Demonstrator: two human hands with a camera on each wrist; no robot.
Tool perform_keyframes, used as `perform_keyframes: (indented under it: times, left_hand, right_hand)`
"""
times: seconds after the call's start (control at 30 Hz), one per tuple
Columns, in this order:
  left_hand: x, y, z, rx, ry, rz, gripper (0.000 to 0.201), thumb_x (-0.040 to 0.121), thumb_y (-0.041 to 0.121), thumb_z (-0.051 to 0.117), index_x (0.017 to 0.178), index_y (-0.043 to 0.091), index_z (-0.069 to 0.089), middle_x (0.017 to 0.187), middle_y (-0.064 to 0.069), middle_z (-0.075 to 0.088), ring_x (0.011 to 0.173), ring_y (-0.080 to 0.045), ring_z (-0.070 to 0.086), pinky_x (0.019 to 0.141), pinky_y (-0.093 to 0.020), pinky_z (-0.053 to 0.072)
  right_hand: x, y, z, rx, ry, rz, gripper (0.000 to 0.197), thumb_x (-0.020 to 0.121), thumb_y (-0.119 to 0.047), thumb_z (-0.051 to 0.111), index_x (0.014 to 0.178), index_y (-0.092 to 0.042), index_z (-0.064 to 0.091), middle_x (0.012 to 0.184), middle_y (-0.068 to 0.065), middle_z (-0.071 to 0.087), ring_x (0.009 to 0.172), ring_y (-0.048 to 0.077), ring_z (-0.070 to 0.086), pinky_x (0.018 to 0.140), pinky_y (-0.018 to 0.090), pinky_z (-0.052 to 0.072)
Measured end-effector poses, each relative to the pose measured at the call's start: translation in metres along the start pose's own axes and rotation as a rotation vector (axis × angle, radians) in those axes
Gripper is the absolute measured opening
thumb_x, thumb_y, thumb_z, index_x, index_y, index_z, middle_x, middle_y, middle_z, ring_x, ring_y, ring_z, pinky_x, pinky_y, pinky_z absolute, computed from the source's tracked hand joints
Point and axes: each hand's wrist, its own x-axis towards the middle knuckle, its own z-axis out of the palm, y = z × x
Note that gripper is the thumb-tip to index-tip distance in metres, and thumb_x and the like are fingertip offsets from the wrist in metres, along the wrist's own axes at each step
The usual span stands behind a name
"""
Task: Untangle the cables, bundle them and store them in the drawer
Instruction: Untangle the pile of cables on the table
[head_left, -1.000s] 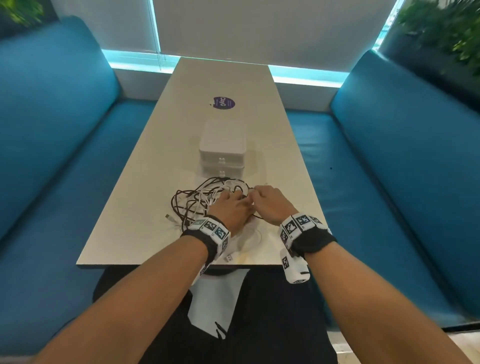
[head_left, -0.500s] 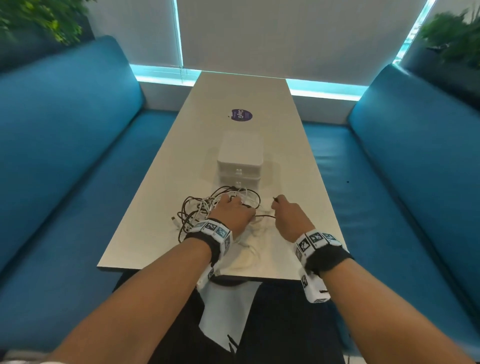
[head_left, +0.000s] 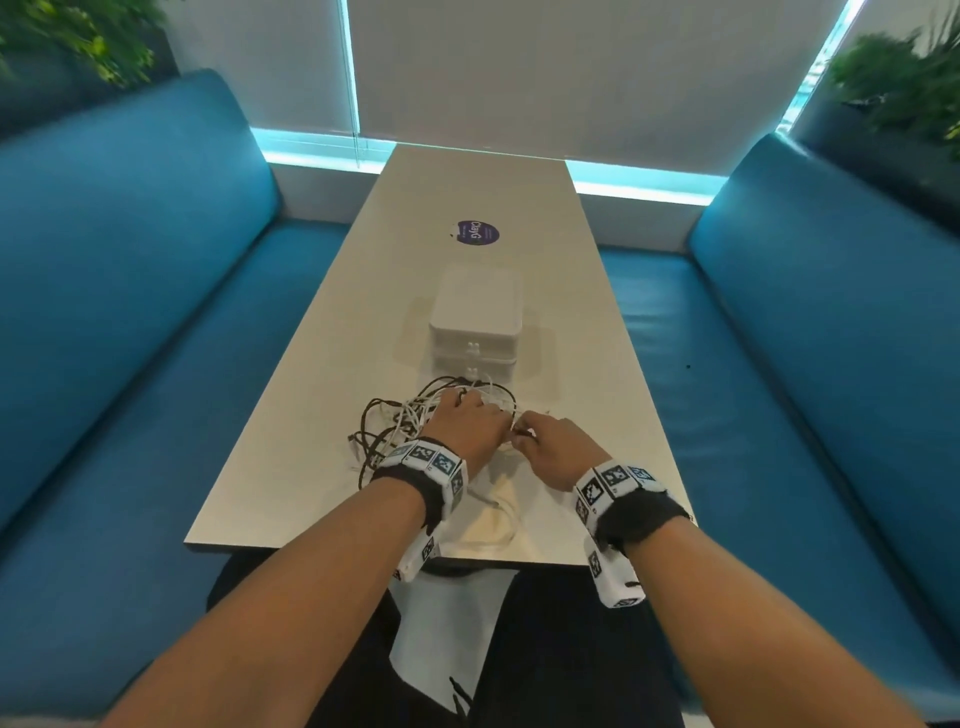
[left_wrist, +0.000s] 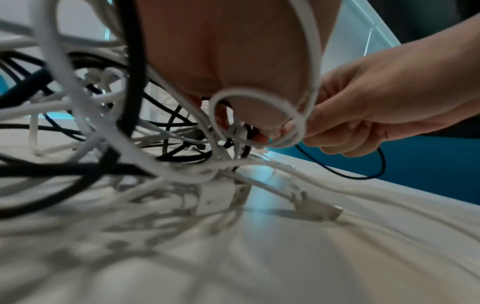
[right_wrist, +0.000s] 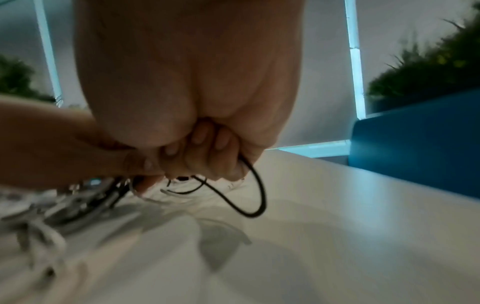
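A tangle of white and dark cables (head_left: 400, 423) (left_wrist: 85, 131) lies on the near end of the table (head_left: 322, 332), just in front of a small white two-drawer box (head_left: 475, 325) with both drawers closed. My left hand (head_left: 470, 423) (left_wrist: 249, 131) sits on the tangle, its fingers pinching white and dark strands. My right hand (head_left: 543, 441) (right_wrist: 197, 162) is right beside it, fingers curled round a thin black cable (right_wrist: 249, 197) (left_wrist: 374, 164) that loops down to the tabletop. A white plug (left_wrist: 319, 211) lies loose on the table.
A round purple sticker (head_left: 478, 232) is on the table beyond the box. Blue bench seats (head_left: 130, 338) (head_left: 779, 364) flank the table on both sides. Plants stand at the upper left and upper right. A loose white cable loop (head_left: 493, 525) lies near the table's front edge.
Half a second ago my right hand was pulled out to the right with the black cable; it has moved back left, close against my left hand. The left hand stays on the tangle.
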Motion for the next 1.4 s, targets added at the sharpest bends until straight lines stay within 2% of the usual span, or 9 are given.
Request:
perform_keyframes:
  times: [0.17,0.33,0.47,0.67,0.77,0.83,1.07,1.23,1.4]
  left_hand:
    - [-0.001,-0.021,0.003,0.064,-0.046,0.005,0.025,0.103,0.029,0.041,0.117,0.024,0.061,0.125,0.002,0.057,0.121,-0.026,0.047,0.103,-0.046,0.030]
    - [-0.003,-0.011,0.005,0.075,-0.092,0.011,0.020,0.099,0.016,0.043,0.107,0.026,0.058,0.115,0.002,0.065,0.114,-0.027,0.049,0.100,-0.047,0.027]
    - [-0.002,0.001,0.009,0.076,-0.070,0.004,0.021,0.094,0.012,0.045,0.103,0.025,0.058,0.102,0.000,0.070,0.110,-0.028,0.051,0.100,-0.049,0.025]
    - [-0.002,-0.001,0.000,0.019,-0.038,-0.004,0.035,0.092,0.007,0.038,0.115,0.027,0.056,0.106,0.001,0.067,0.112,-0.027,0.048,0.099,-0.048,0.027]
    - [-0.003,-0.004,-0.003,-0.013,-0.026,-0.005,0.038,0.089,0.001,0.040,0.113,0.027,0.056,0.109,0.002,0.065,0.111,-0.028,0.045,0.097,-0.048,0.027]
    - [-0.004,-0.008,-0.002,0.000,-0.047,-0.003,0.028,0.092,0.005,0.046,0.106,0.026,0.056,0.106,0.000,0.064,0.111,-0.029,0.044,0.095,-0.047,0.027]
    - [0.000,-0.011,0.001,0.015,-0.084,-0.035,0.022,0.095,0.016,0.048,0.104,0.031,0.061,0.109,0.003,0.067,0.115,-0.026,0.043,0.099,-0.047,0.026]
    - [0.004,-0.002,-0.002,0.060,-0.128,-0.025,0.017,0.088,0.020,0.063,0.103,0.027,0.062,0.105,-0.001,0.066,0.118,-0.028,0.044,0.101,-0.047,0.024]
    - [0.003,-0.003,-0.003,0.011,-0.098,-0.022,0.023,0.085,0.024,0.067,0.108,0.025,0.064,0.104,0.002,0.067,0.116,-0.026,0.044,0.099,-0.045,0.026]
  right_hand:
    - [-0.007,0.024,-0.011,-0.172,0.073,0.129,0.020,0.102,-0.035,0.035,0.111,-0.026,0.051,0.094,0.008,0.062,0.082,0.031,0.061,0.072,0.036,0.051]
    - [-0.004,0.026,-0.019,-0.160,0.081,0.244,0.020,0.099,-0.023,0.038,0.114,-0.017,0.049,0.104,0.012,0.063,0.089,0.032,0.063,0.073,0.036,0.050]
    - [0.006,-0.001,-0.019,0.052,0.202,0.133,0.037,0.101,-0.026,0.036,0.135,-0.013,0.037,0.108,0.022,0.064,0.099,0.042,0.062,0.085,0.045,0.050]
    - [0.010,-0.018,-0.002,-0.024,0.007,0.017,0.024,0.101,-0.024,0.036,0.109,-0.009,0.053,0.107,0.020,0.065,0.096,0.037,0.061,0.077,0.038,0.046]
    - [0.009,-0.012,0.003,-0.044,-0.026,0.005,0.023,0.102,-0.025,0.036,0.110,-0.012,0.053,0.106,0.017,0.066,0.095,0.036,0.062,0.079,0.040,0.049]
    - [0.006,-0.006,0.002,-0.081,-0.031,0.005,0.021,0.101,-0.028,0.038,0.108,-0.015,0.053,0.102,0.014,0.066,0.093,0.035,0.062,0.078,0.041,0.050]
    - [-0.003,0.023,-0.013,-0.238,0.108,0.201,0.020,0.100,-0.026,0.036,0.111,-0.019,0.051,0.099,0.009,0.063,0.086,0.030,0.062,0.076,0.040,0.052]
    - [0.003,0.002,-0.003,-0.021,0.141,0.036,0.032,0.101,-0.030,0.036,0.127,-0.020,0.052,0.106,0.015,0.066,0.096,0.035,0.063,0.081,0.042,0.052]
    - [0.014,-0.013,0.008,-0.051,0.024,0.009,0.025,0.100,-0.023,0.037,0.104,-0.012,0.059,0.104,0.015,0.068,0.093,0.033,0.063,0.078,0.039,0.051]
